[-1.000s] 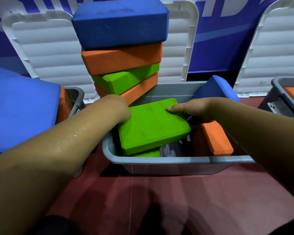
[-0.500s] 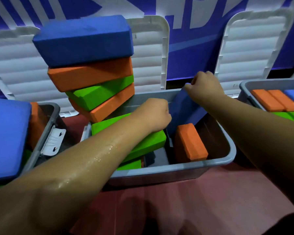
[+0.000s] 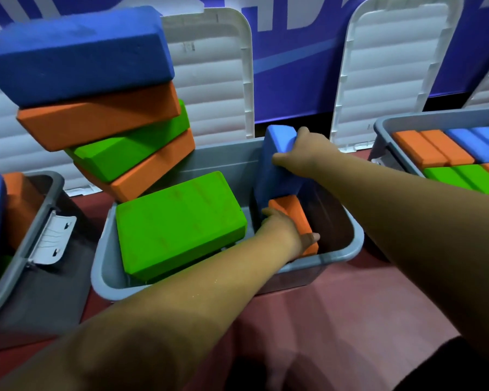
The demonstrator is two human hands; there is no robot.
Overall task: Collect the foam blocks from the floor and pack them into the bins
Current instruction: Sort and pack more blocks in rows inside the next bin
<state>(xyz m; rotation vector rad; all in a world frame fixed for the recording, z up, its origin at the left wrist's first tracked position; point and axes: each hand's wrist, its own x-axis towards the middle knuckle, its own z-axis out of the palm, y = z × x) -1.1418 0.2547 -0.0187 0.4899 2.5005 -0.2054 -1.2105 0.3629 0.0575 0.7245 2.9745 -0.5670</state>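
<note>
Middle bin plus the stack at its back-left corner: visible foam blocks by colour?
Blue: 2 (blue stack block; upright blue block in the middle bin)
Orange: 3 (upper orange stack block; lower orange stack block; orange bin block)
Green: 2 (green stack block; flat green block)
Total: 7 visible

The grey plastic middle bin [image 3: 100, 263] sits on the red floor [image 3: 350, 320], between a grey left bin [image 3: 54, 177] and a grey right bin [image 3: 384, 128] filled with rows of blocks. In its left half lies a flat green foam block [image 3: 178, 221]. In its right half an upright blue foam block [image 3: 277, 176] stands behind a small orange foam block [image 3: 292, 213]. At its back left corner leans a stack of four foam blocks [image 3: 110, 114] — white ribbed plastic lids [image 3: 215, 80] stand behind the bins.
</note>
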